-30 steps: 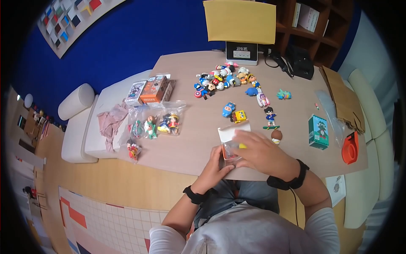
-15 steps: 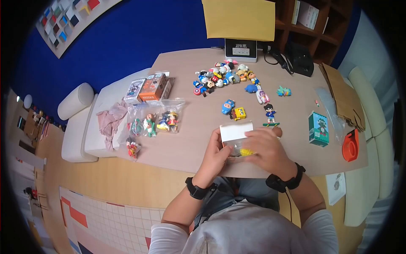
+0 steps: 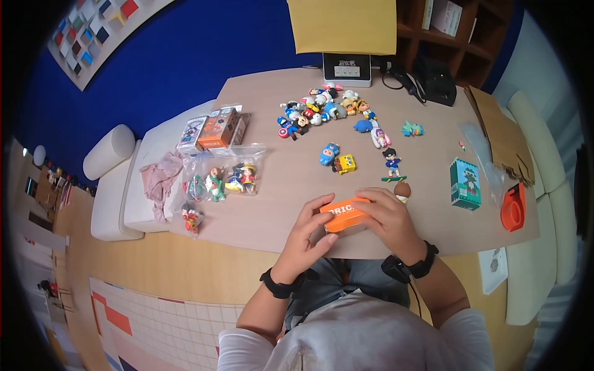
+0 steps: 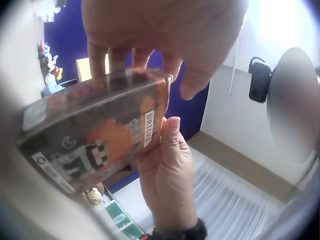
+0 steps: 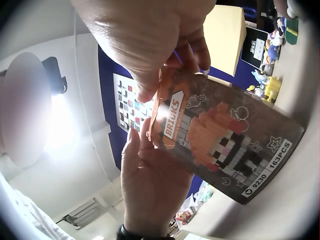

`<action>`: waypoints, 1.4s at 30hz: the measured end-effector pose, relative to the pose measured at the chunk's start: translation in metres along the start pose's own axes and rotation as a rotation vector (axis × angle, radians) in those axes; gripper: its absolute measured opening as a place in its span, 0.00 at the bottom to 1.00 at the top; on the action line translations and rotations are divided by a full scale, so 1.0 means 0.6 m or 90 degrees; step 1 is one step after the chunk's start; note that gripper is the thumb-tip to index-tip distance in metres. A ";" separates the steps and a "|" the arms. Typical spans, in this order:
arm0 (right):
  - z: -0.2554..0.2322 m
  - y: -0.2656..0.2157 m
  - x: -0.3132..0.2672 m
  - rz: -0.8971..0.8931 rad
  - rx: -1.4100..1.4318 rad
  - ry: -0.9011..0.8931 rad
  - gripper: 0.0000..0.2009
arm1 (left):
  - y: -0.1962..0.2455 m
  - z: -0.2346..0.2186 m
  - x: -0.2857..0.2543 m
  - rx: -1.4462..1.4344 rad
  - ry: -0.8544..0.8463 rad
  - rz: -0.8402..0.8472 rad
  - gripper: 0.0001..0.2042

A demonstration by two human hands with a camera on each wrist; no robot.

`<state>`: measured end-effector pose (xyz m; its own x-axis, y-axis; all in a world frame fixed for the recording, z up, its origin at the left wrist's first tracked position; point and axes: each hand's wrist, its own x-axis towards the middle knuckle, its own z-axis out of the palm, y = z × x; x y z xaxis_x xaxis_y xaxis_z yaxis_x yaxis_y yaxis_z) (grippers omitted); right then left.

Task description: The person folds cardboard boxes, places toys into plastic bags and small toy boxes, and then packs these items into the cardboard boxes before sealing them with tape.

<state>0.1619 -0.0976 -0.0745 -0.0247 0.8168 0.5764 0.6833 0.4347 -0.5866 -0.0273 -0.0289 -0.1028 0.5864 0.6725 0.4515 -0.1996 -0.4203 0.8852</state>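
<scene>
A small cardboard building-brick box [image 3: 344,214] is held between both hands over the table's front edge, its orange "BRICKS" lid flap facing up and folded down. My left hand [image 3: 302,242] grips its left side, the fingers along the far side and the thumb near the front edge. From the right, my right hand [image 3: 397,226] holds the other end, fingers over the lid. The right wrist view shows the box's dark front [image 5: 225,135], with a pixel-style orange figure and "163PCS". Its contents are hidden.
Toy figures [image 3: 315,110] crowd the table's far middle, with a yellow square figure [image 3: 346,163] and a skateboard figure [image 3: 391,162] nearer. Bagged figures [image 3: 241,177] and boxes [image 3: 219,127] lie left. A green box [image 3: 464,183] and an orange tape dispenser [image 3: 513,208] are right.
The box's raised white flap has been folded down, so the orange lid now shows and the yellow contents are covered. My right hand has moved from the opening to the box's right side.
</scene>
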 end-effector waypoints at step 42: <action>-0.286 0.255 -0.195 0.402 -0.440 0.537 0.19 | -0.134 -0.330 0.186 0.744 0.287 -0.057 0.22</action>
<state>0.3945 -0.1919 -0.1343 0.7432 0.2027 0.6377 0.6511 -0.4391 -0.6192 -0.1011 0.2005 -0.1016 0.1963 0.7775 0.5974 0.7759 -0.4957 0.3902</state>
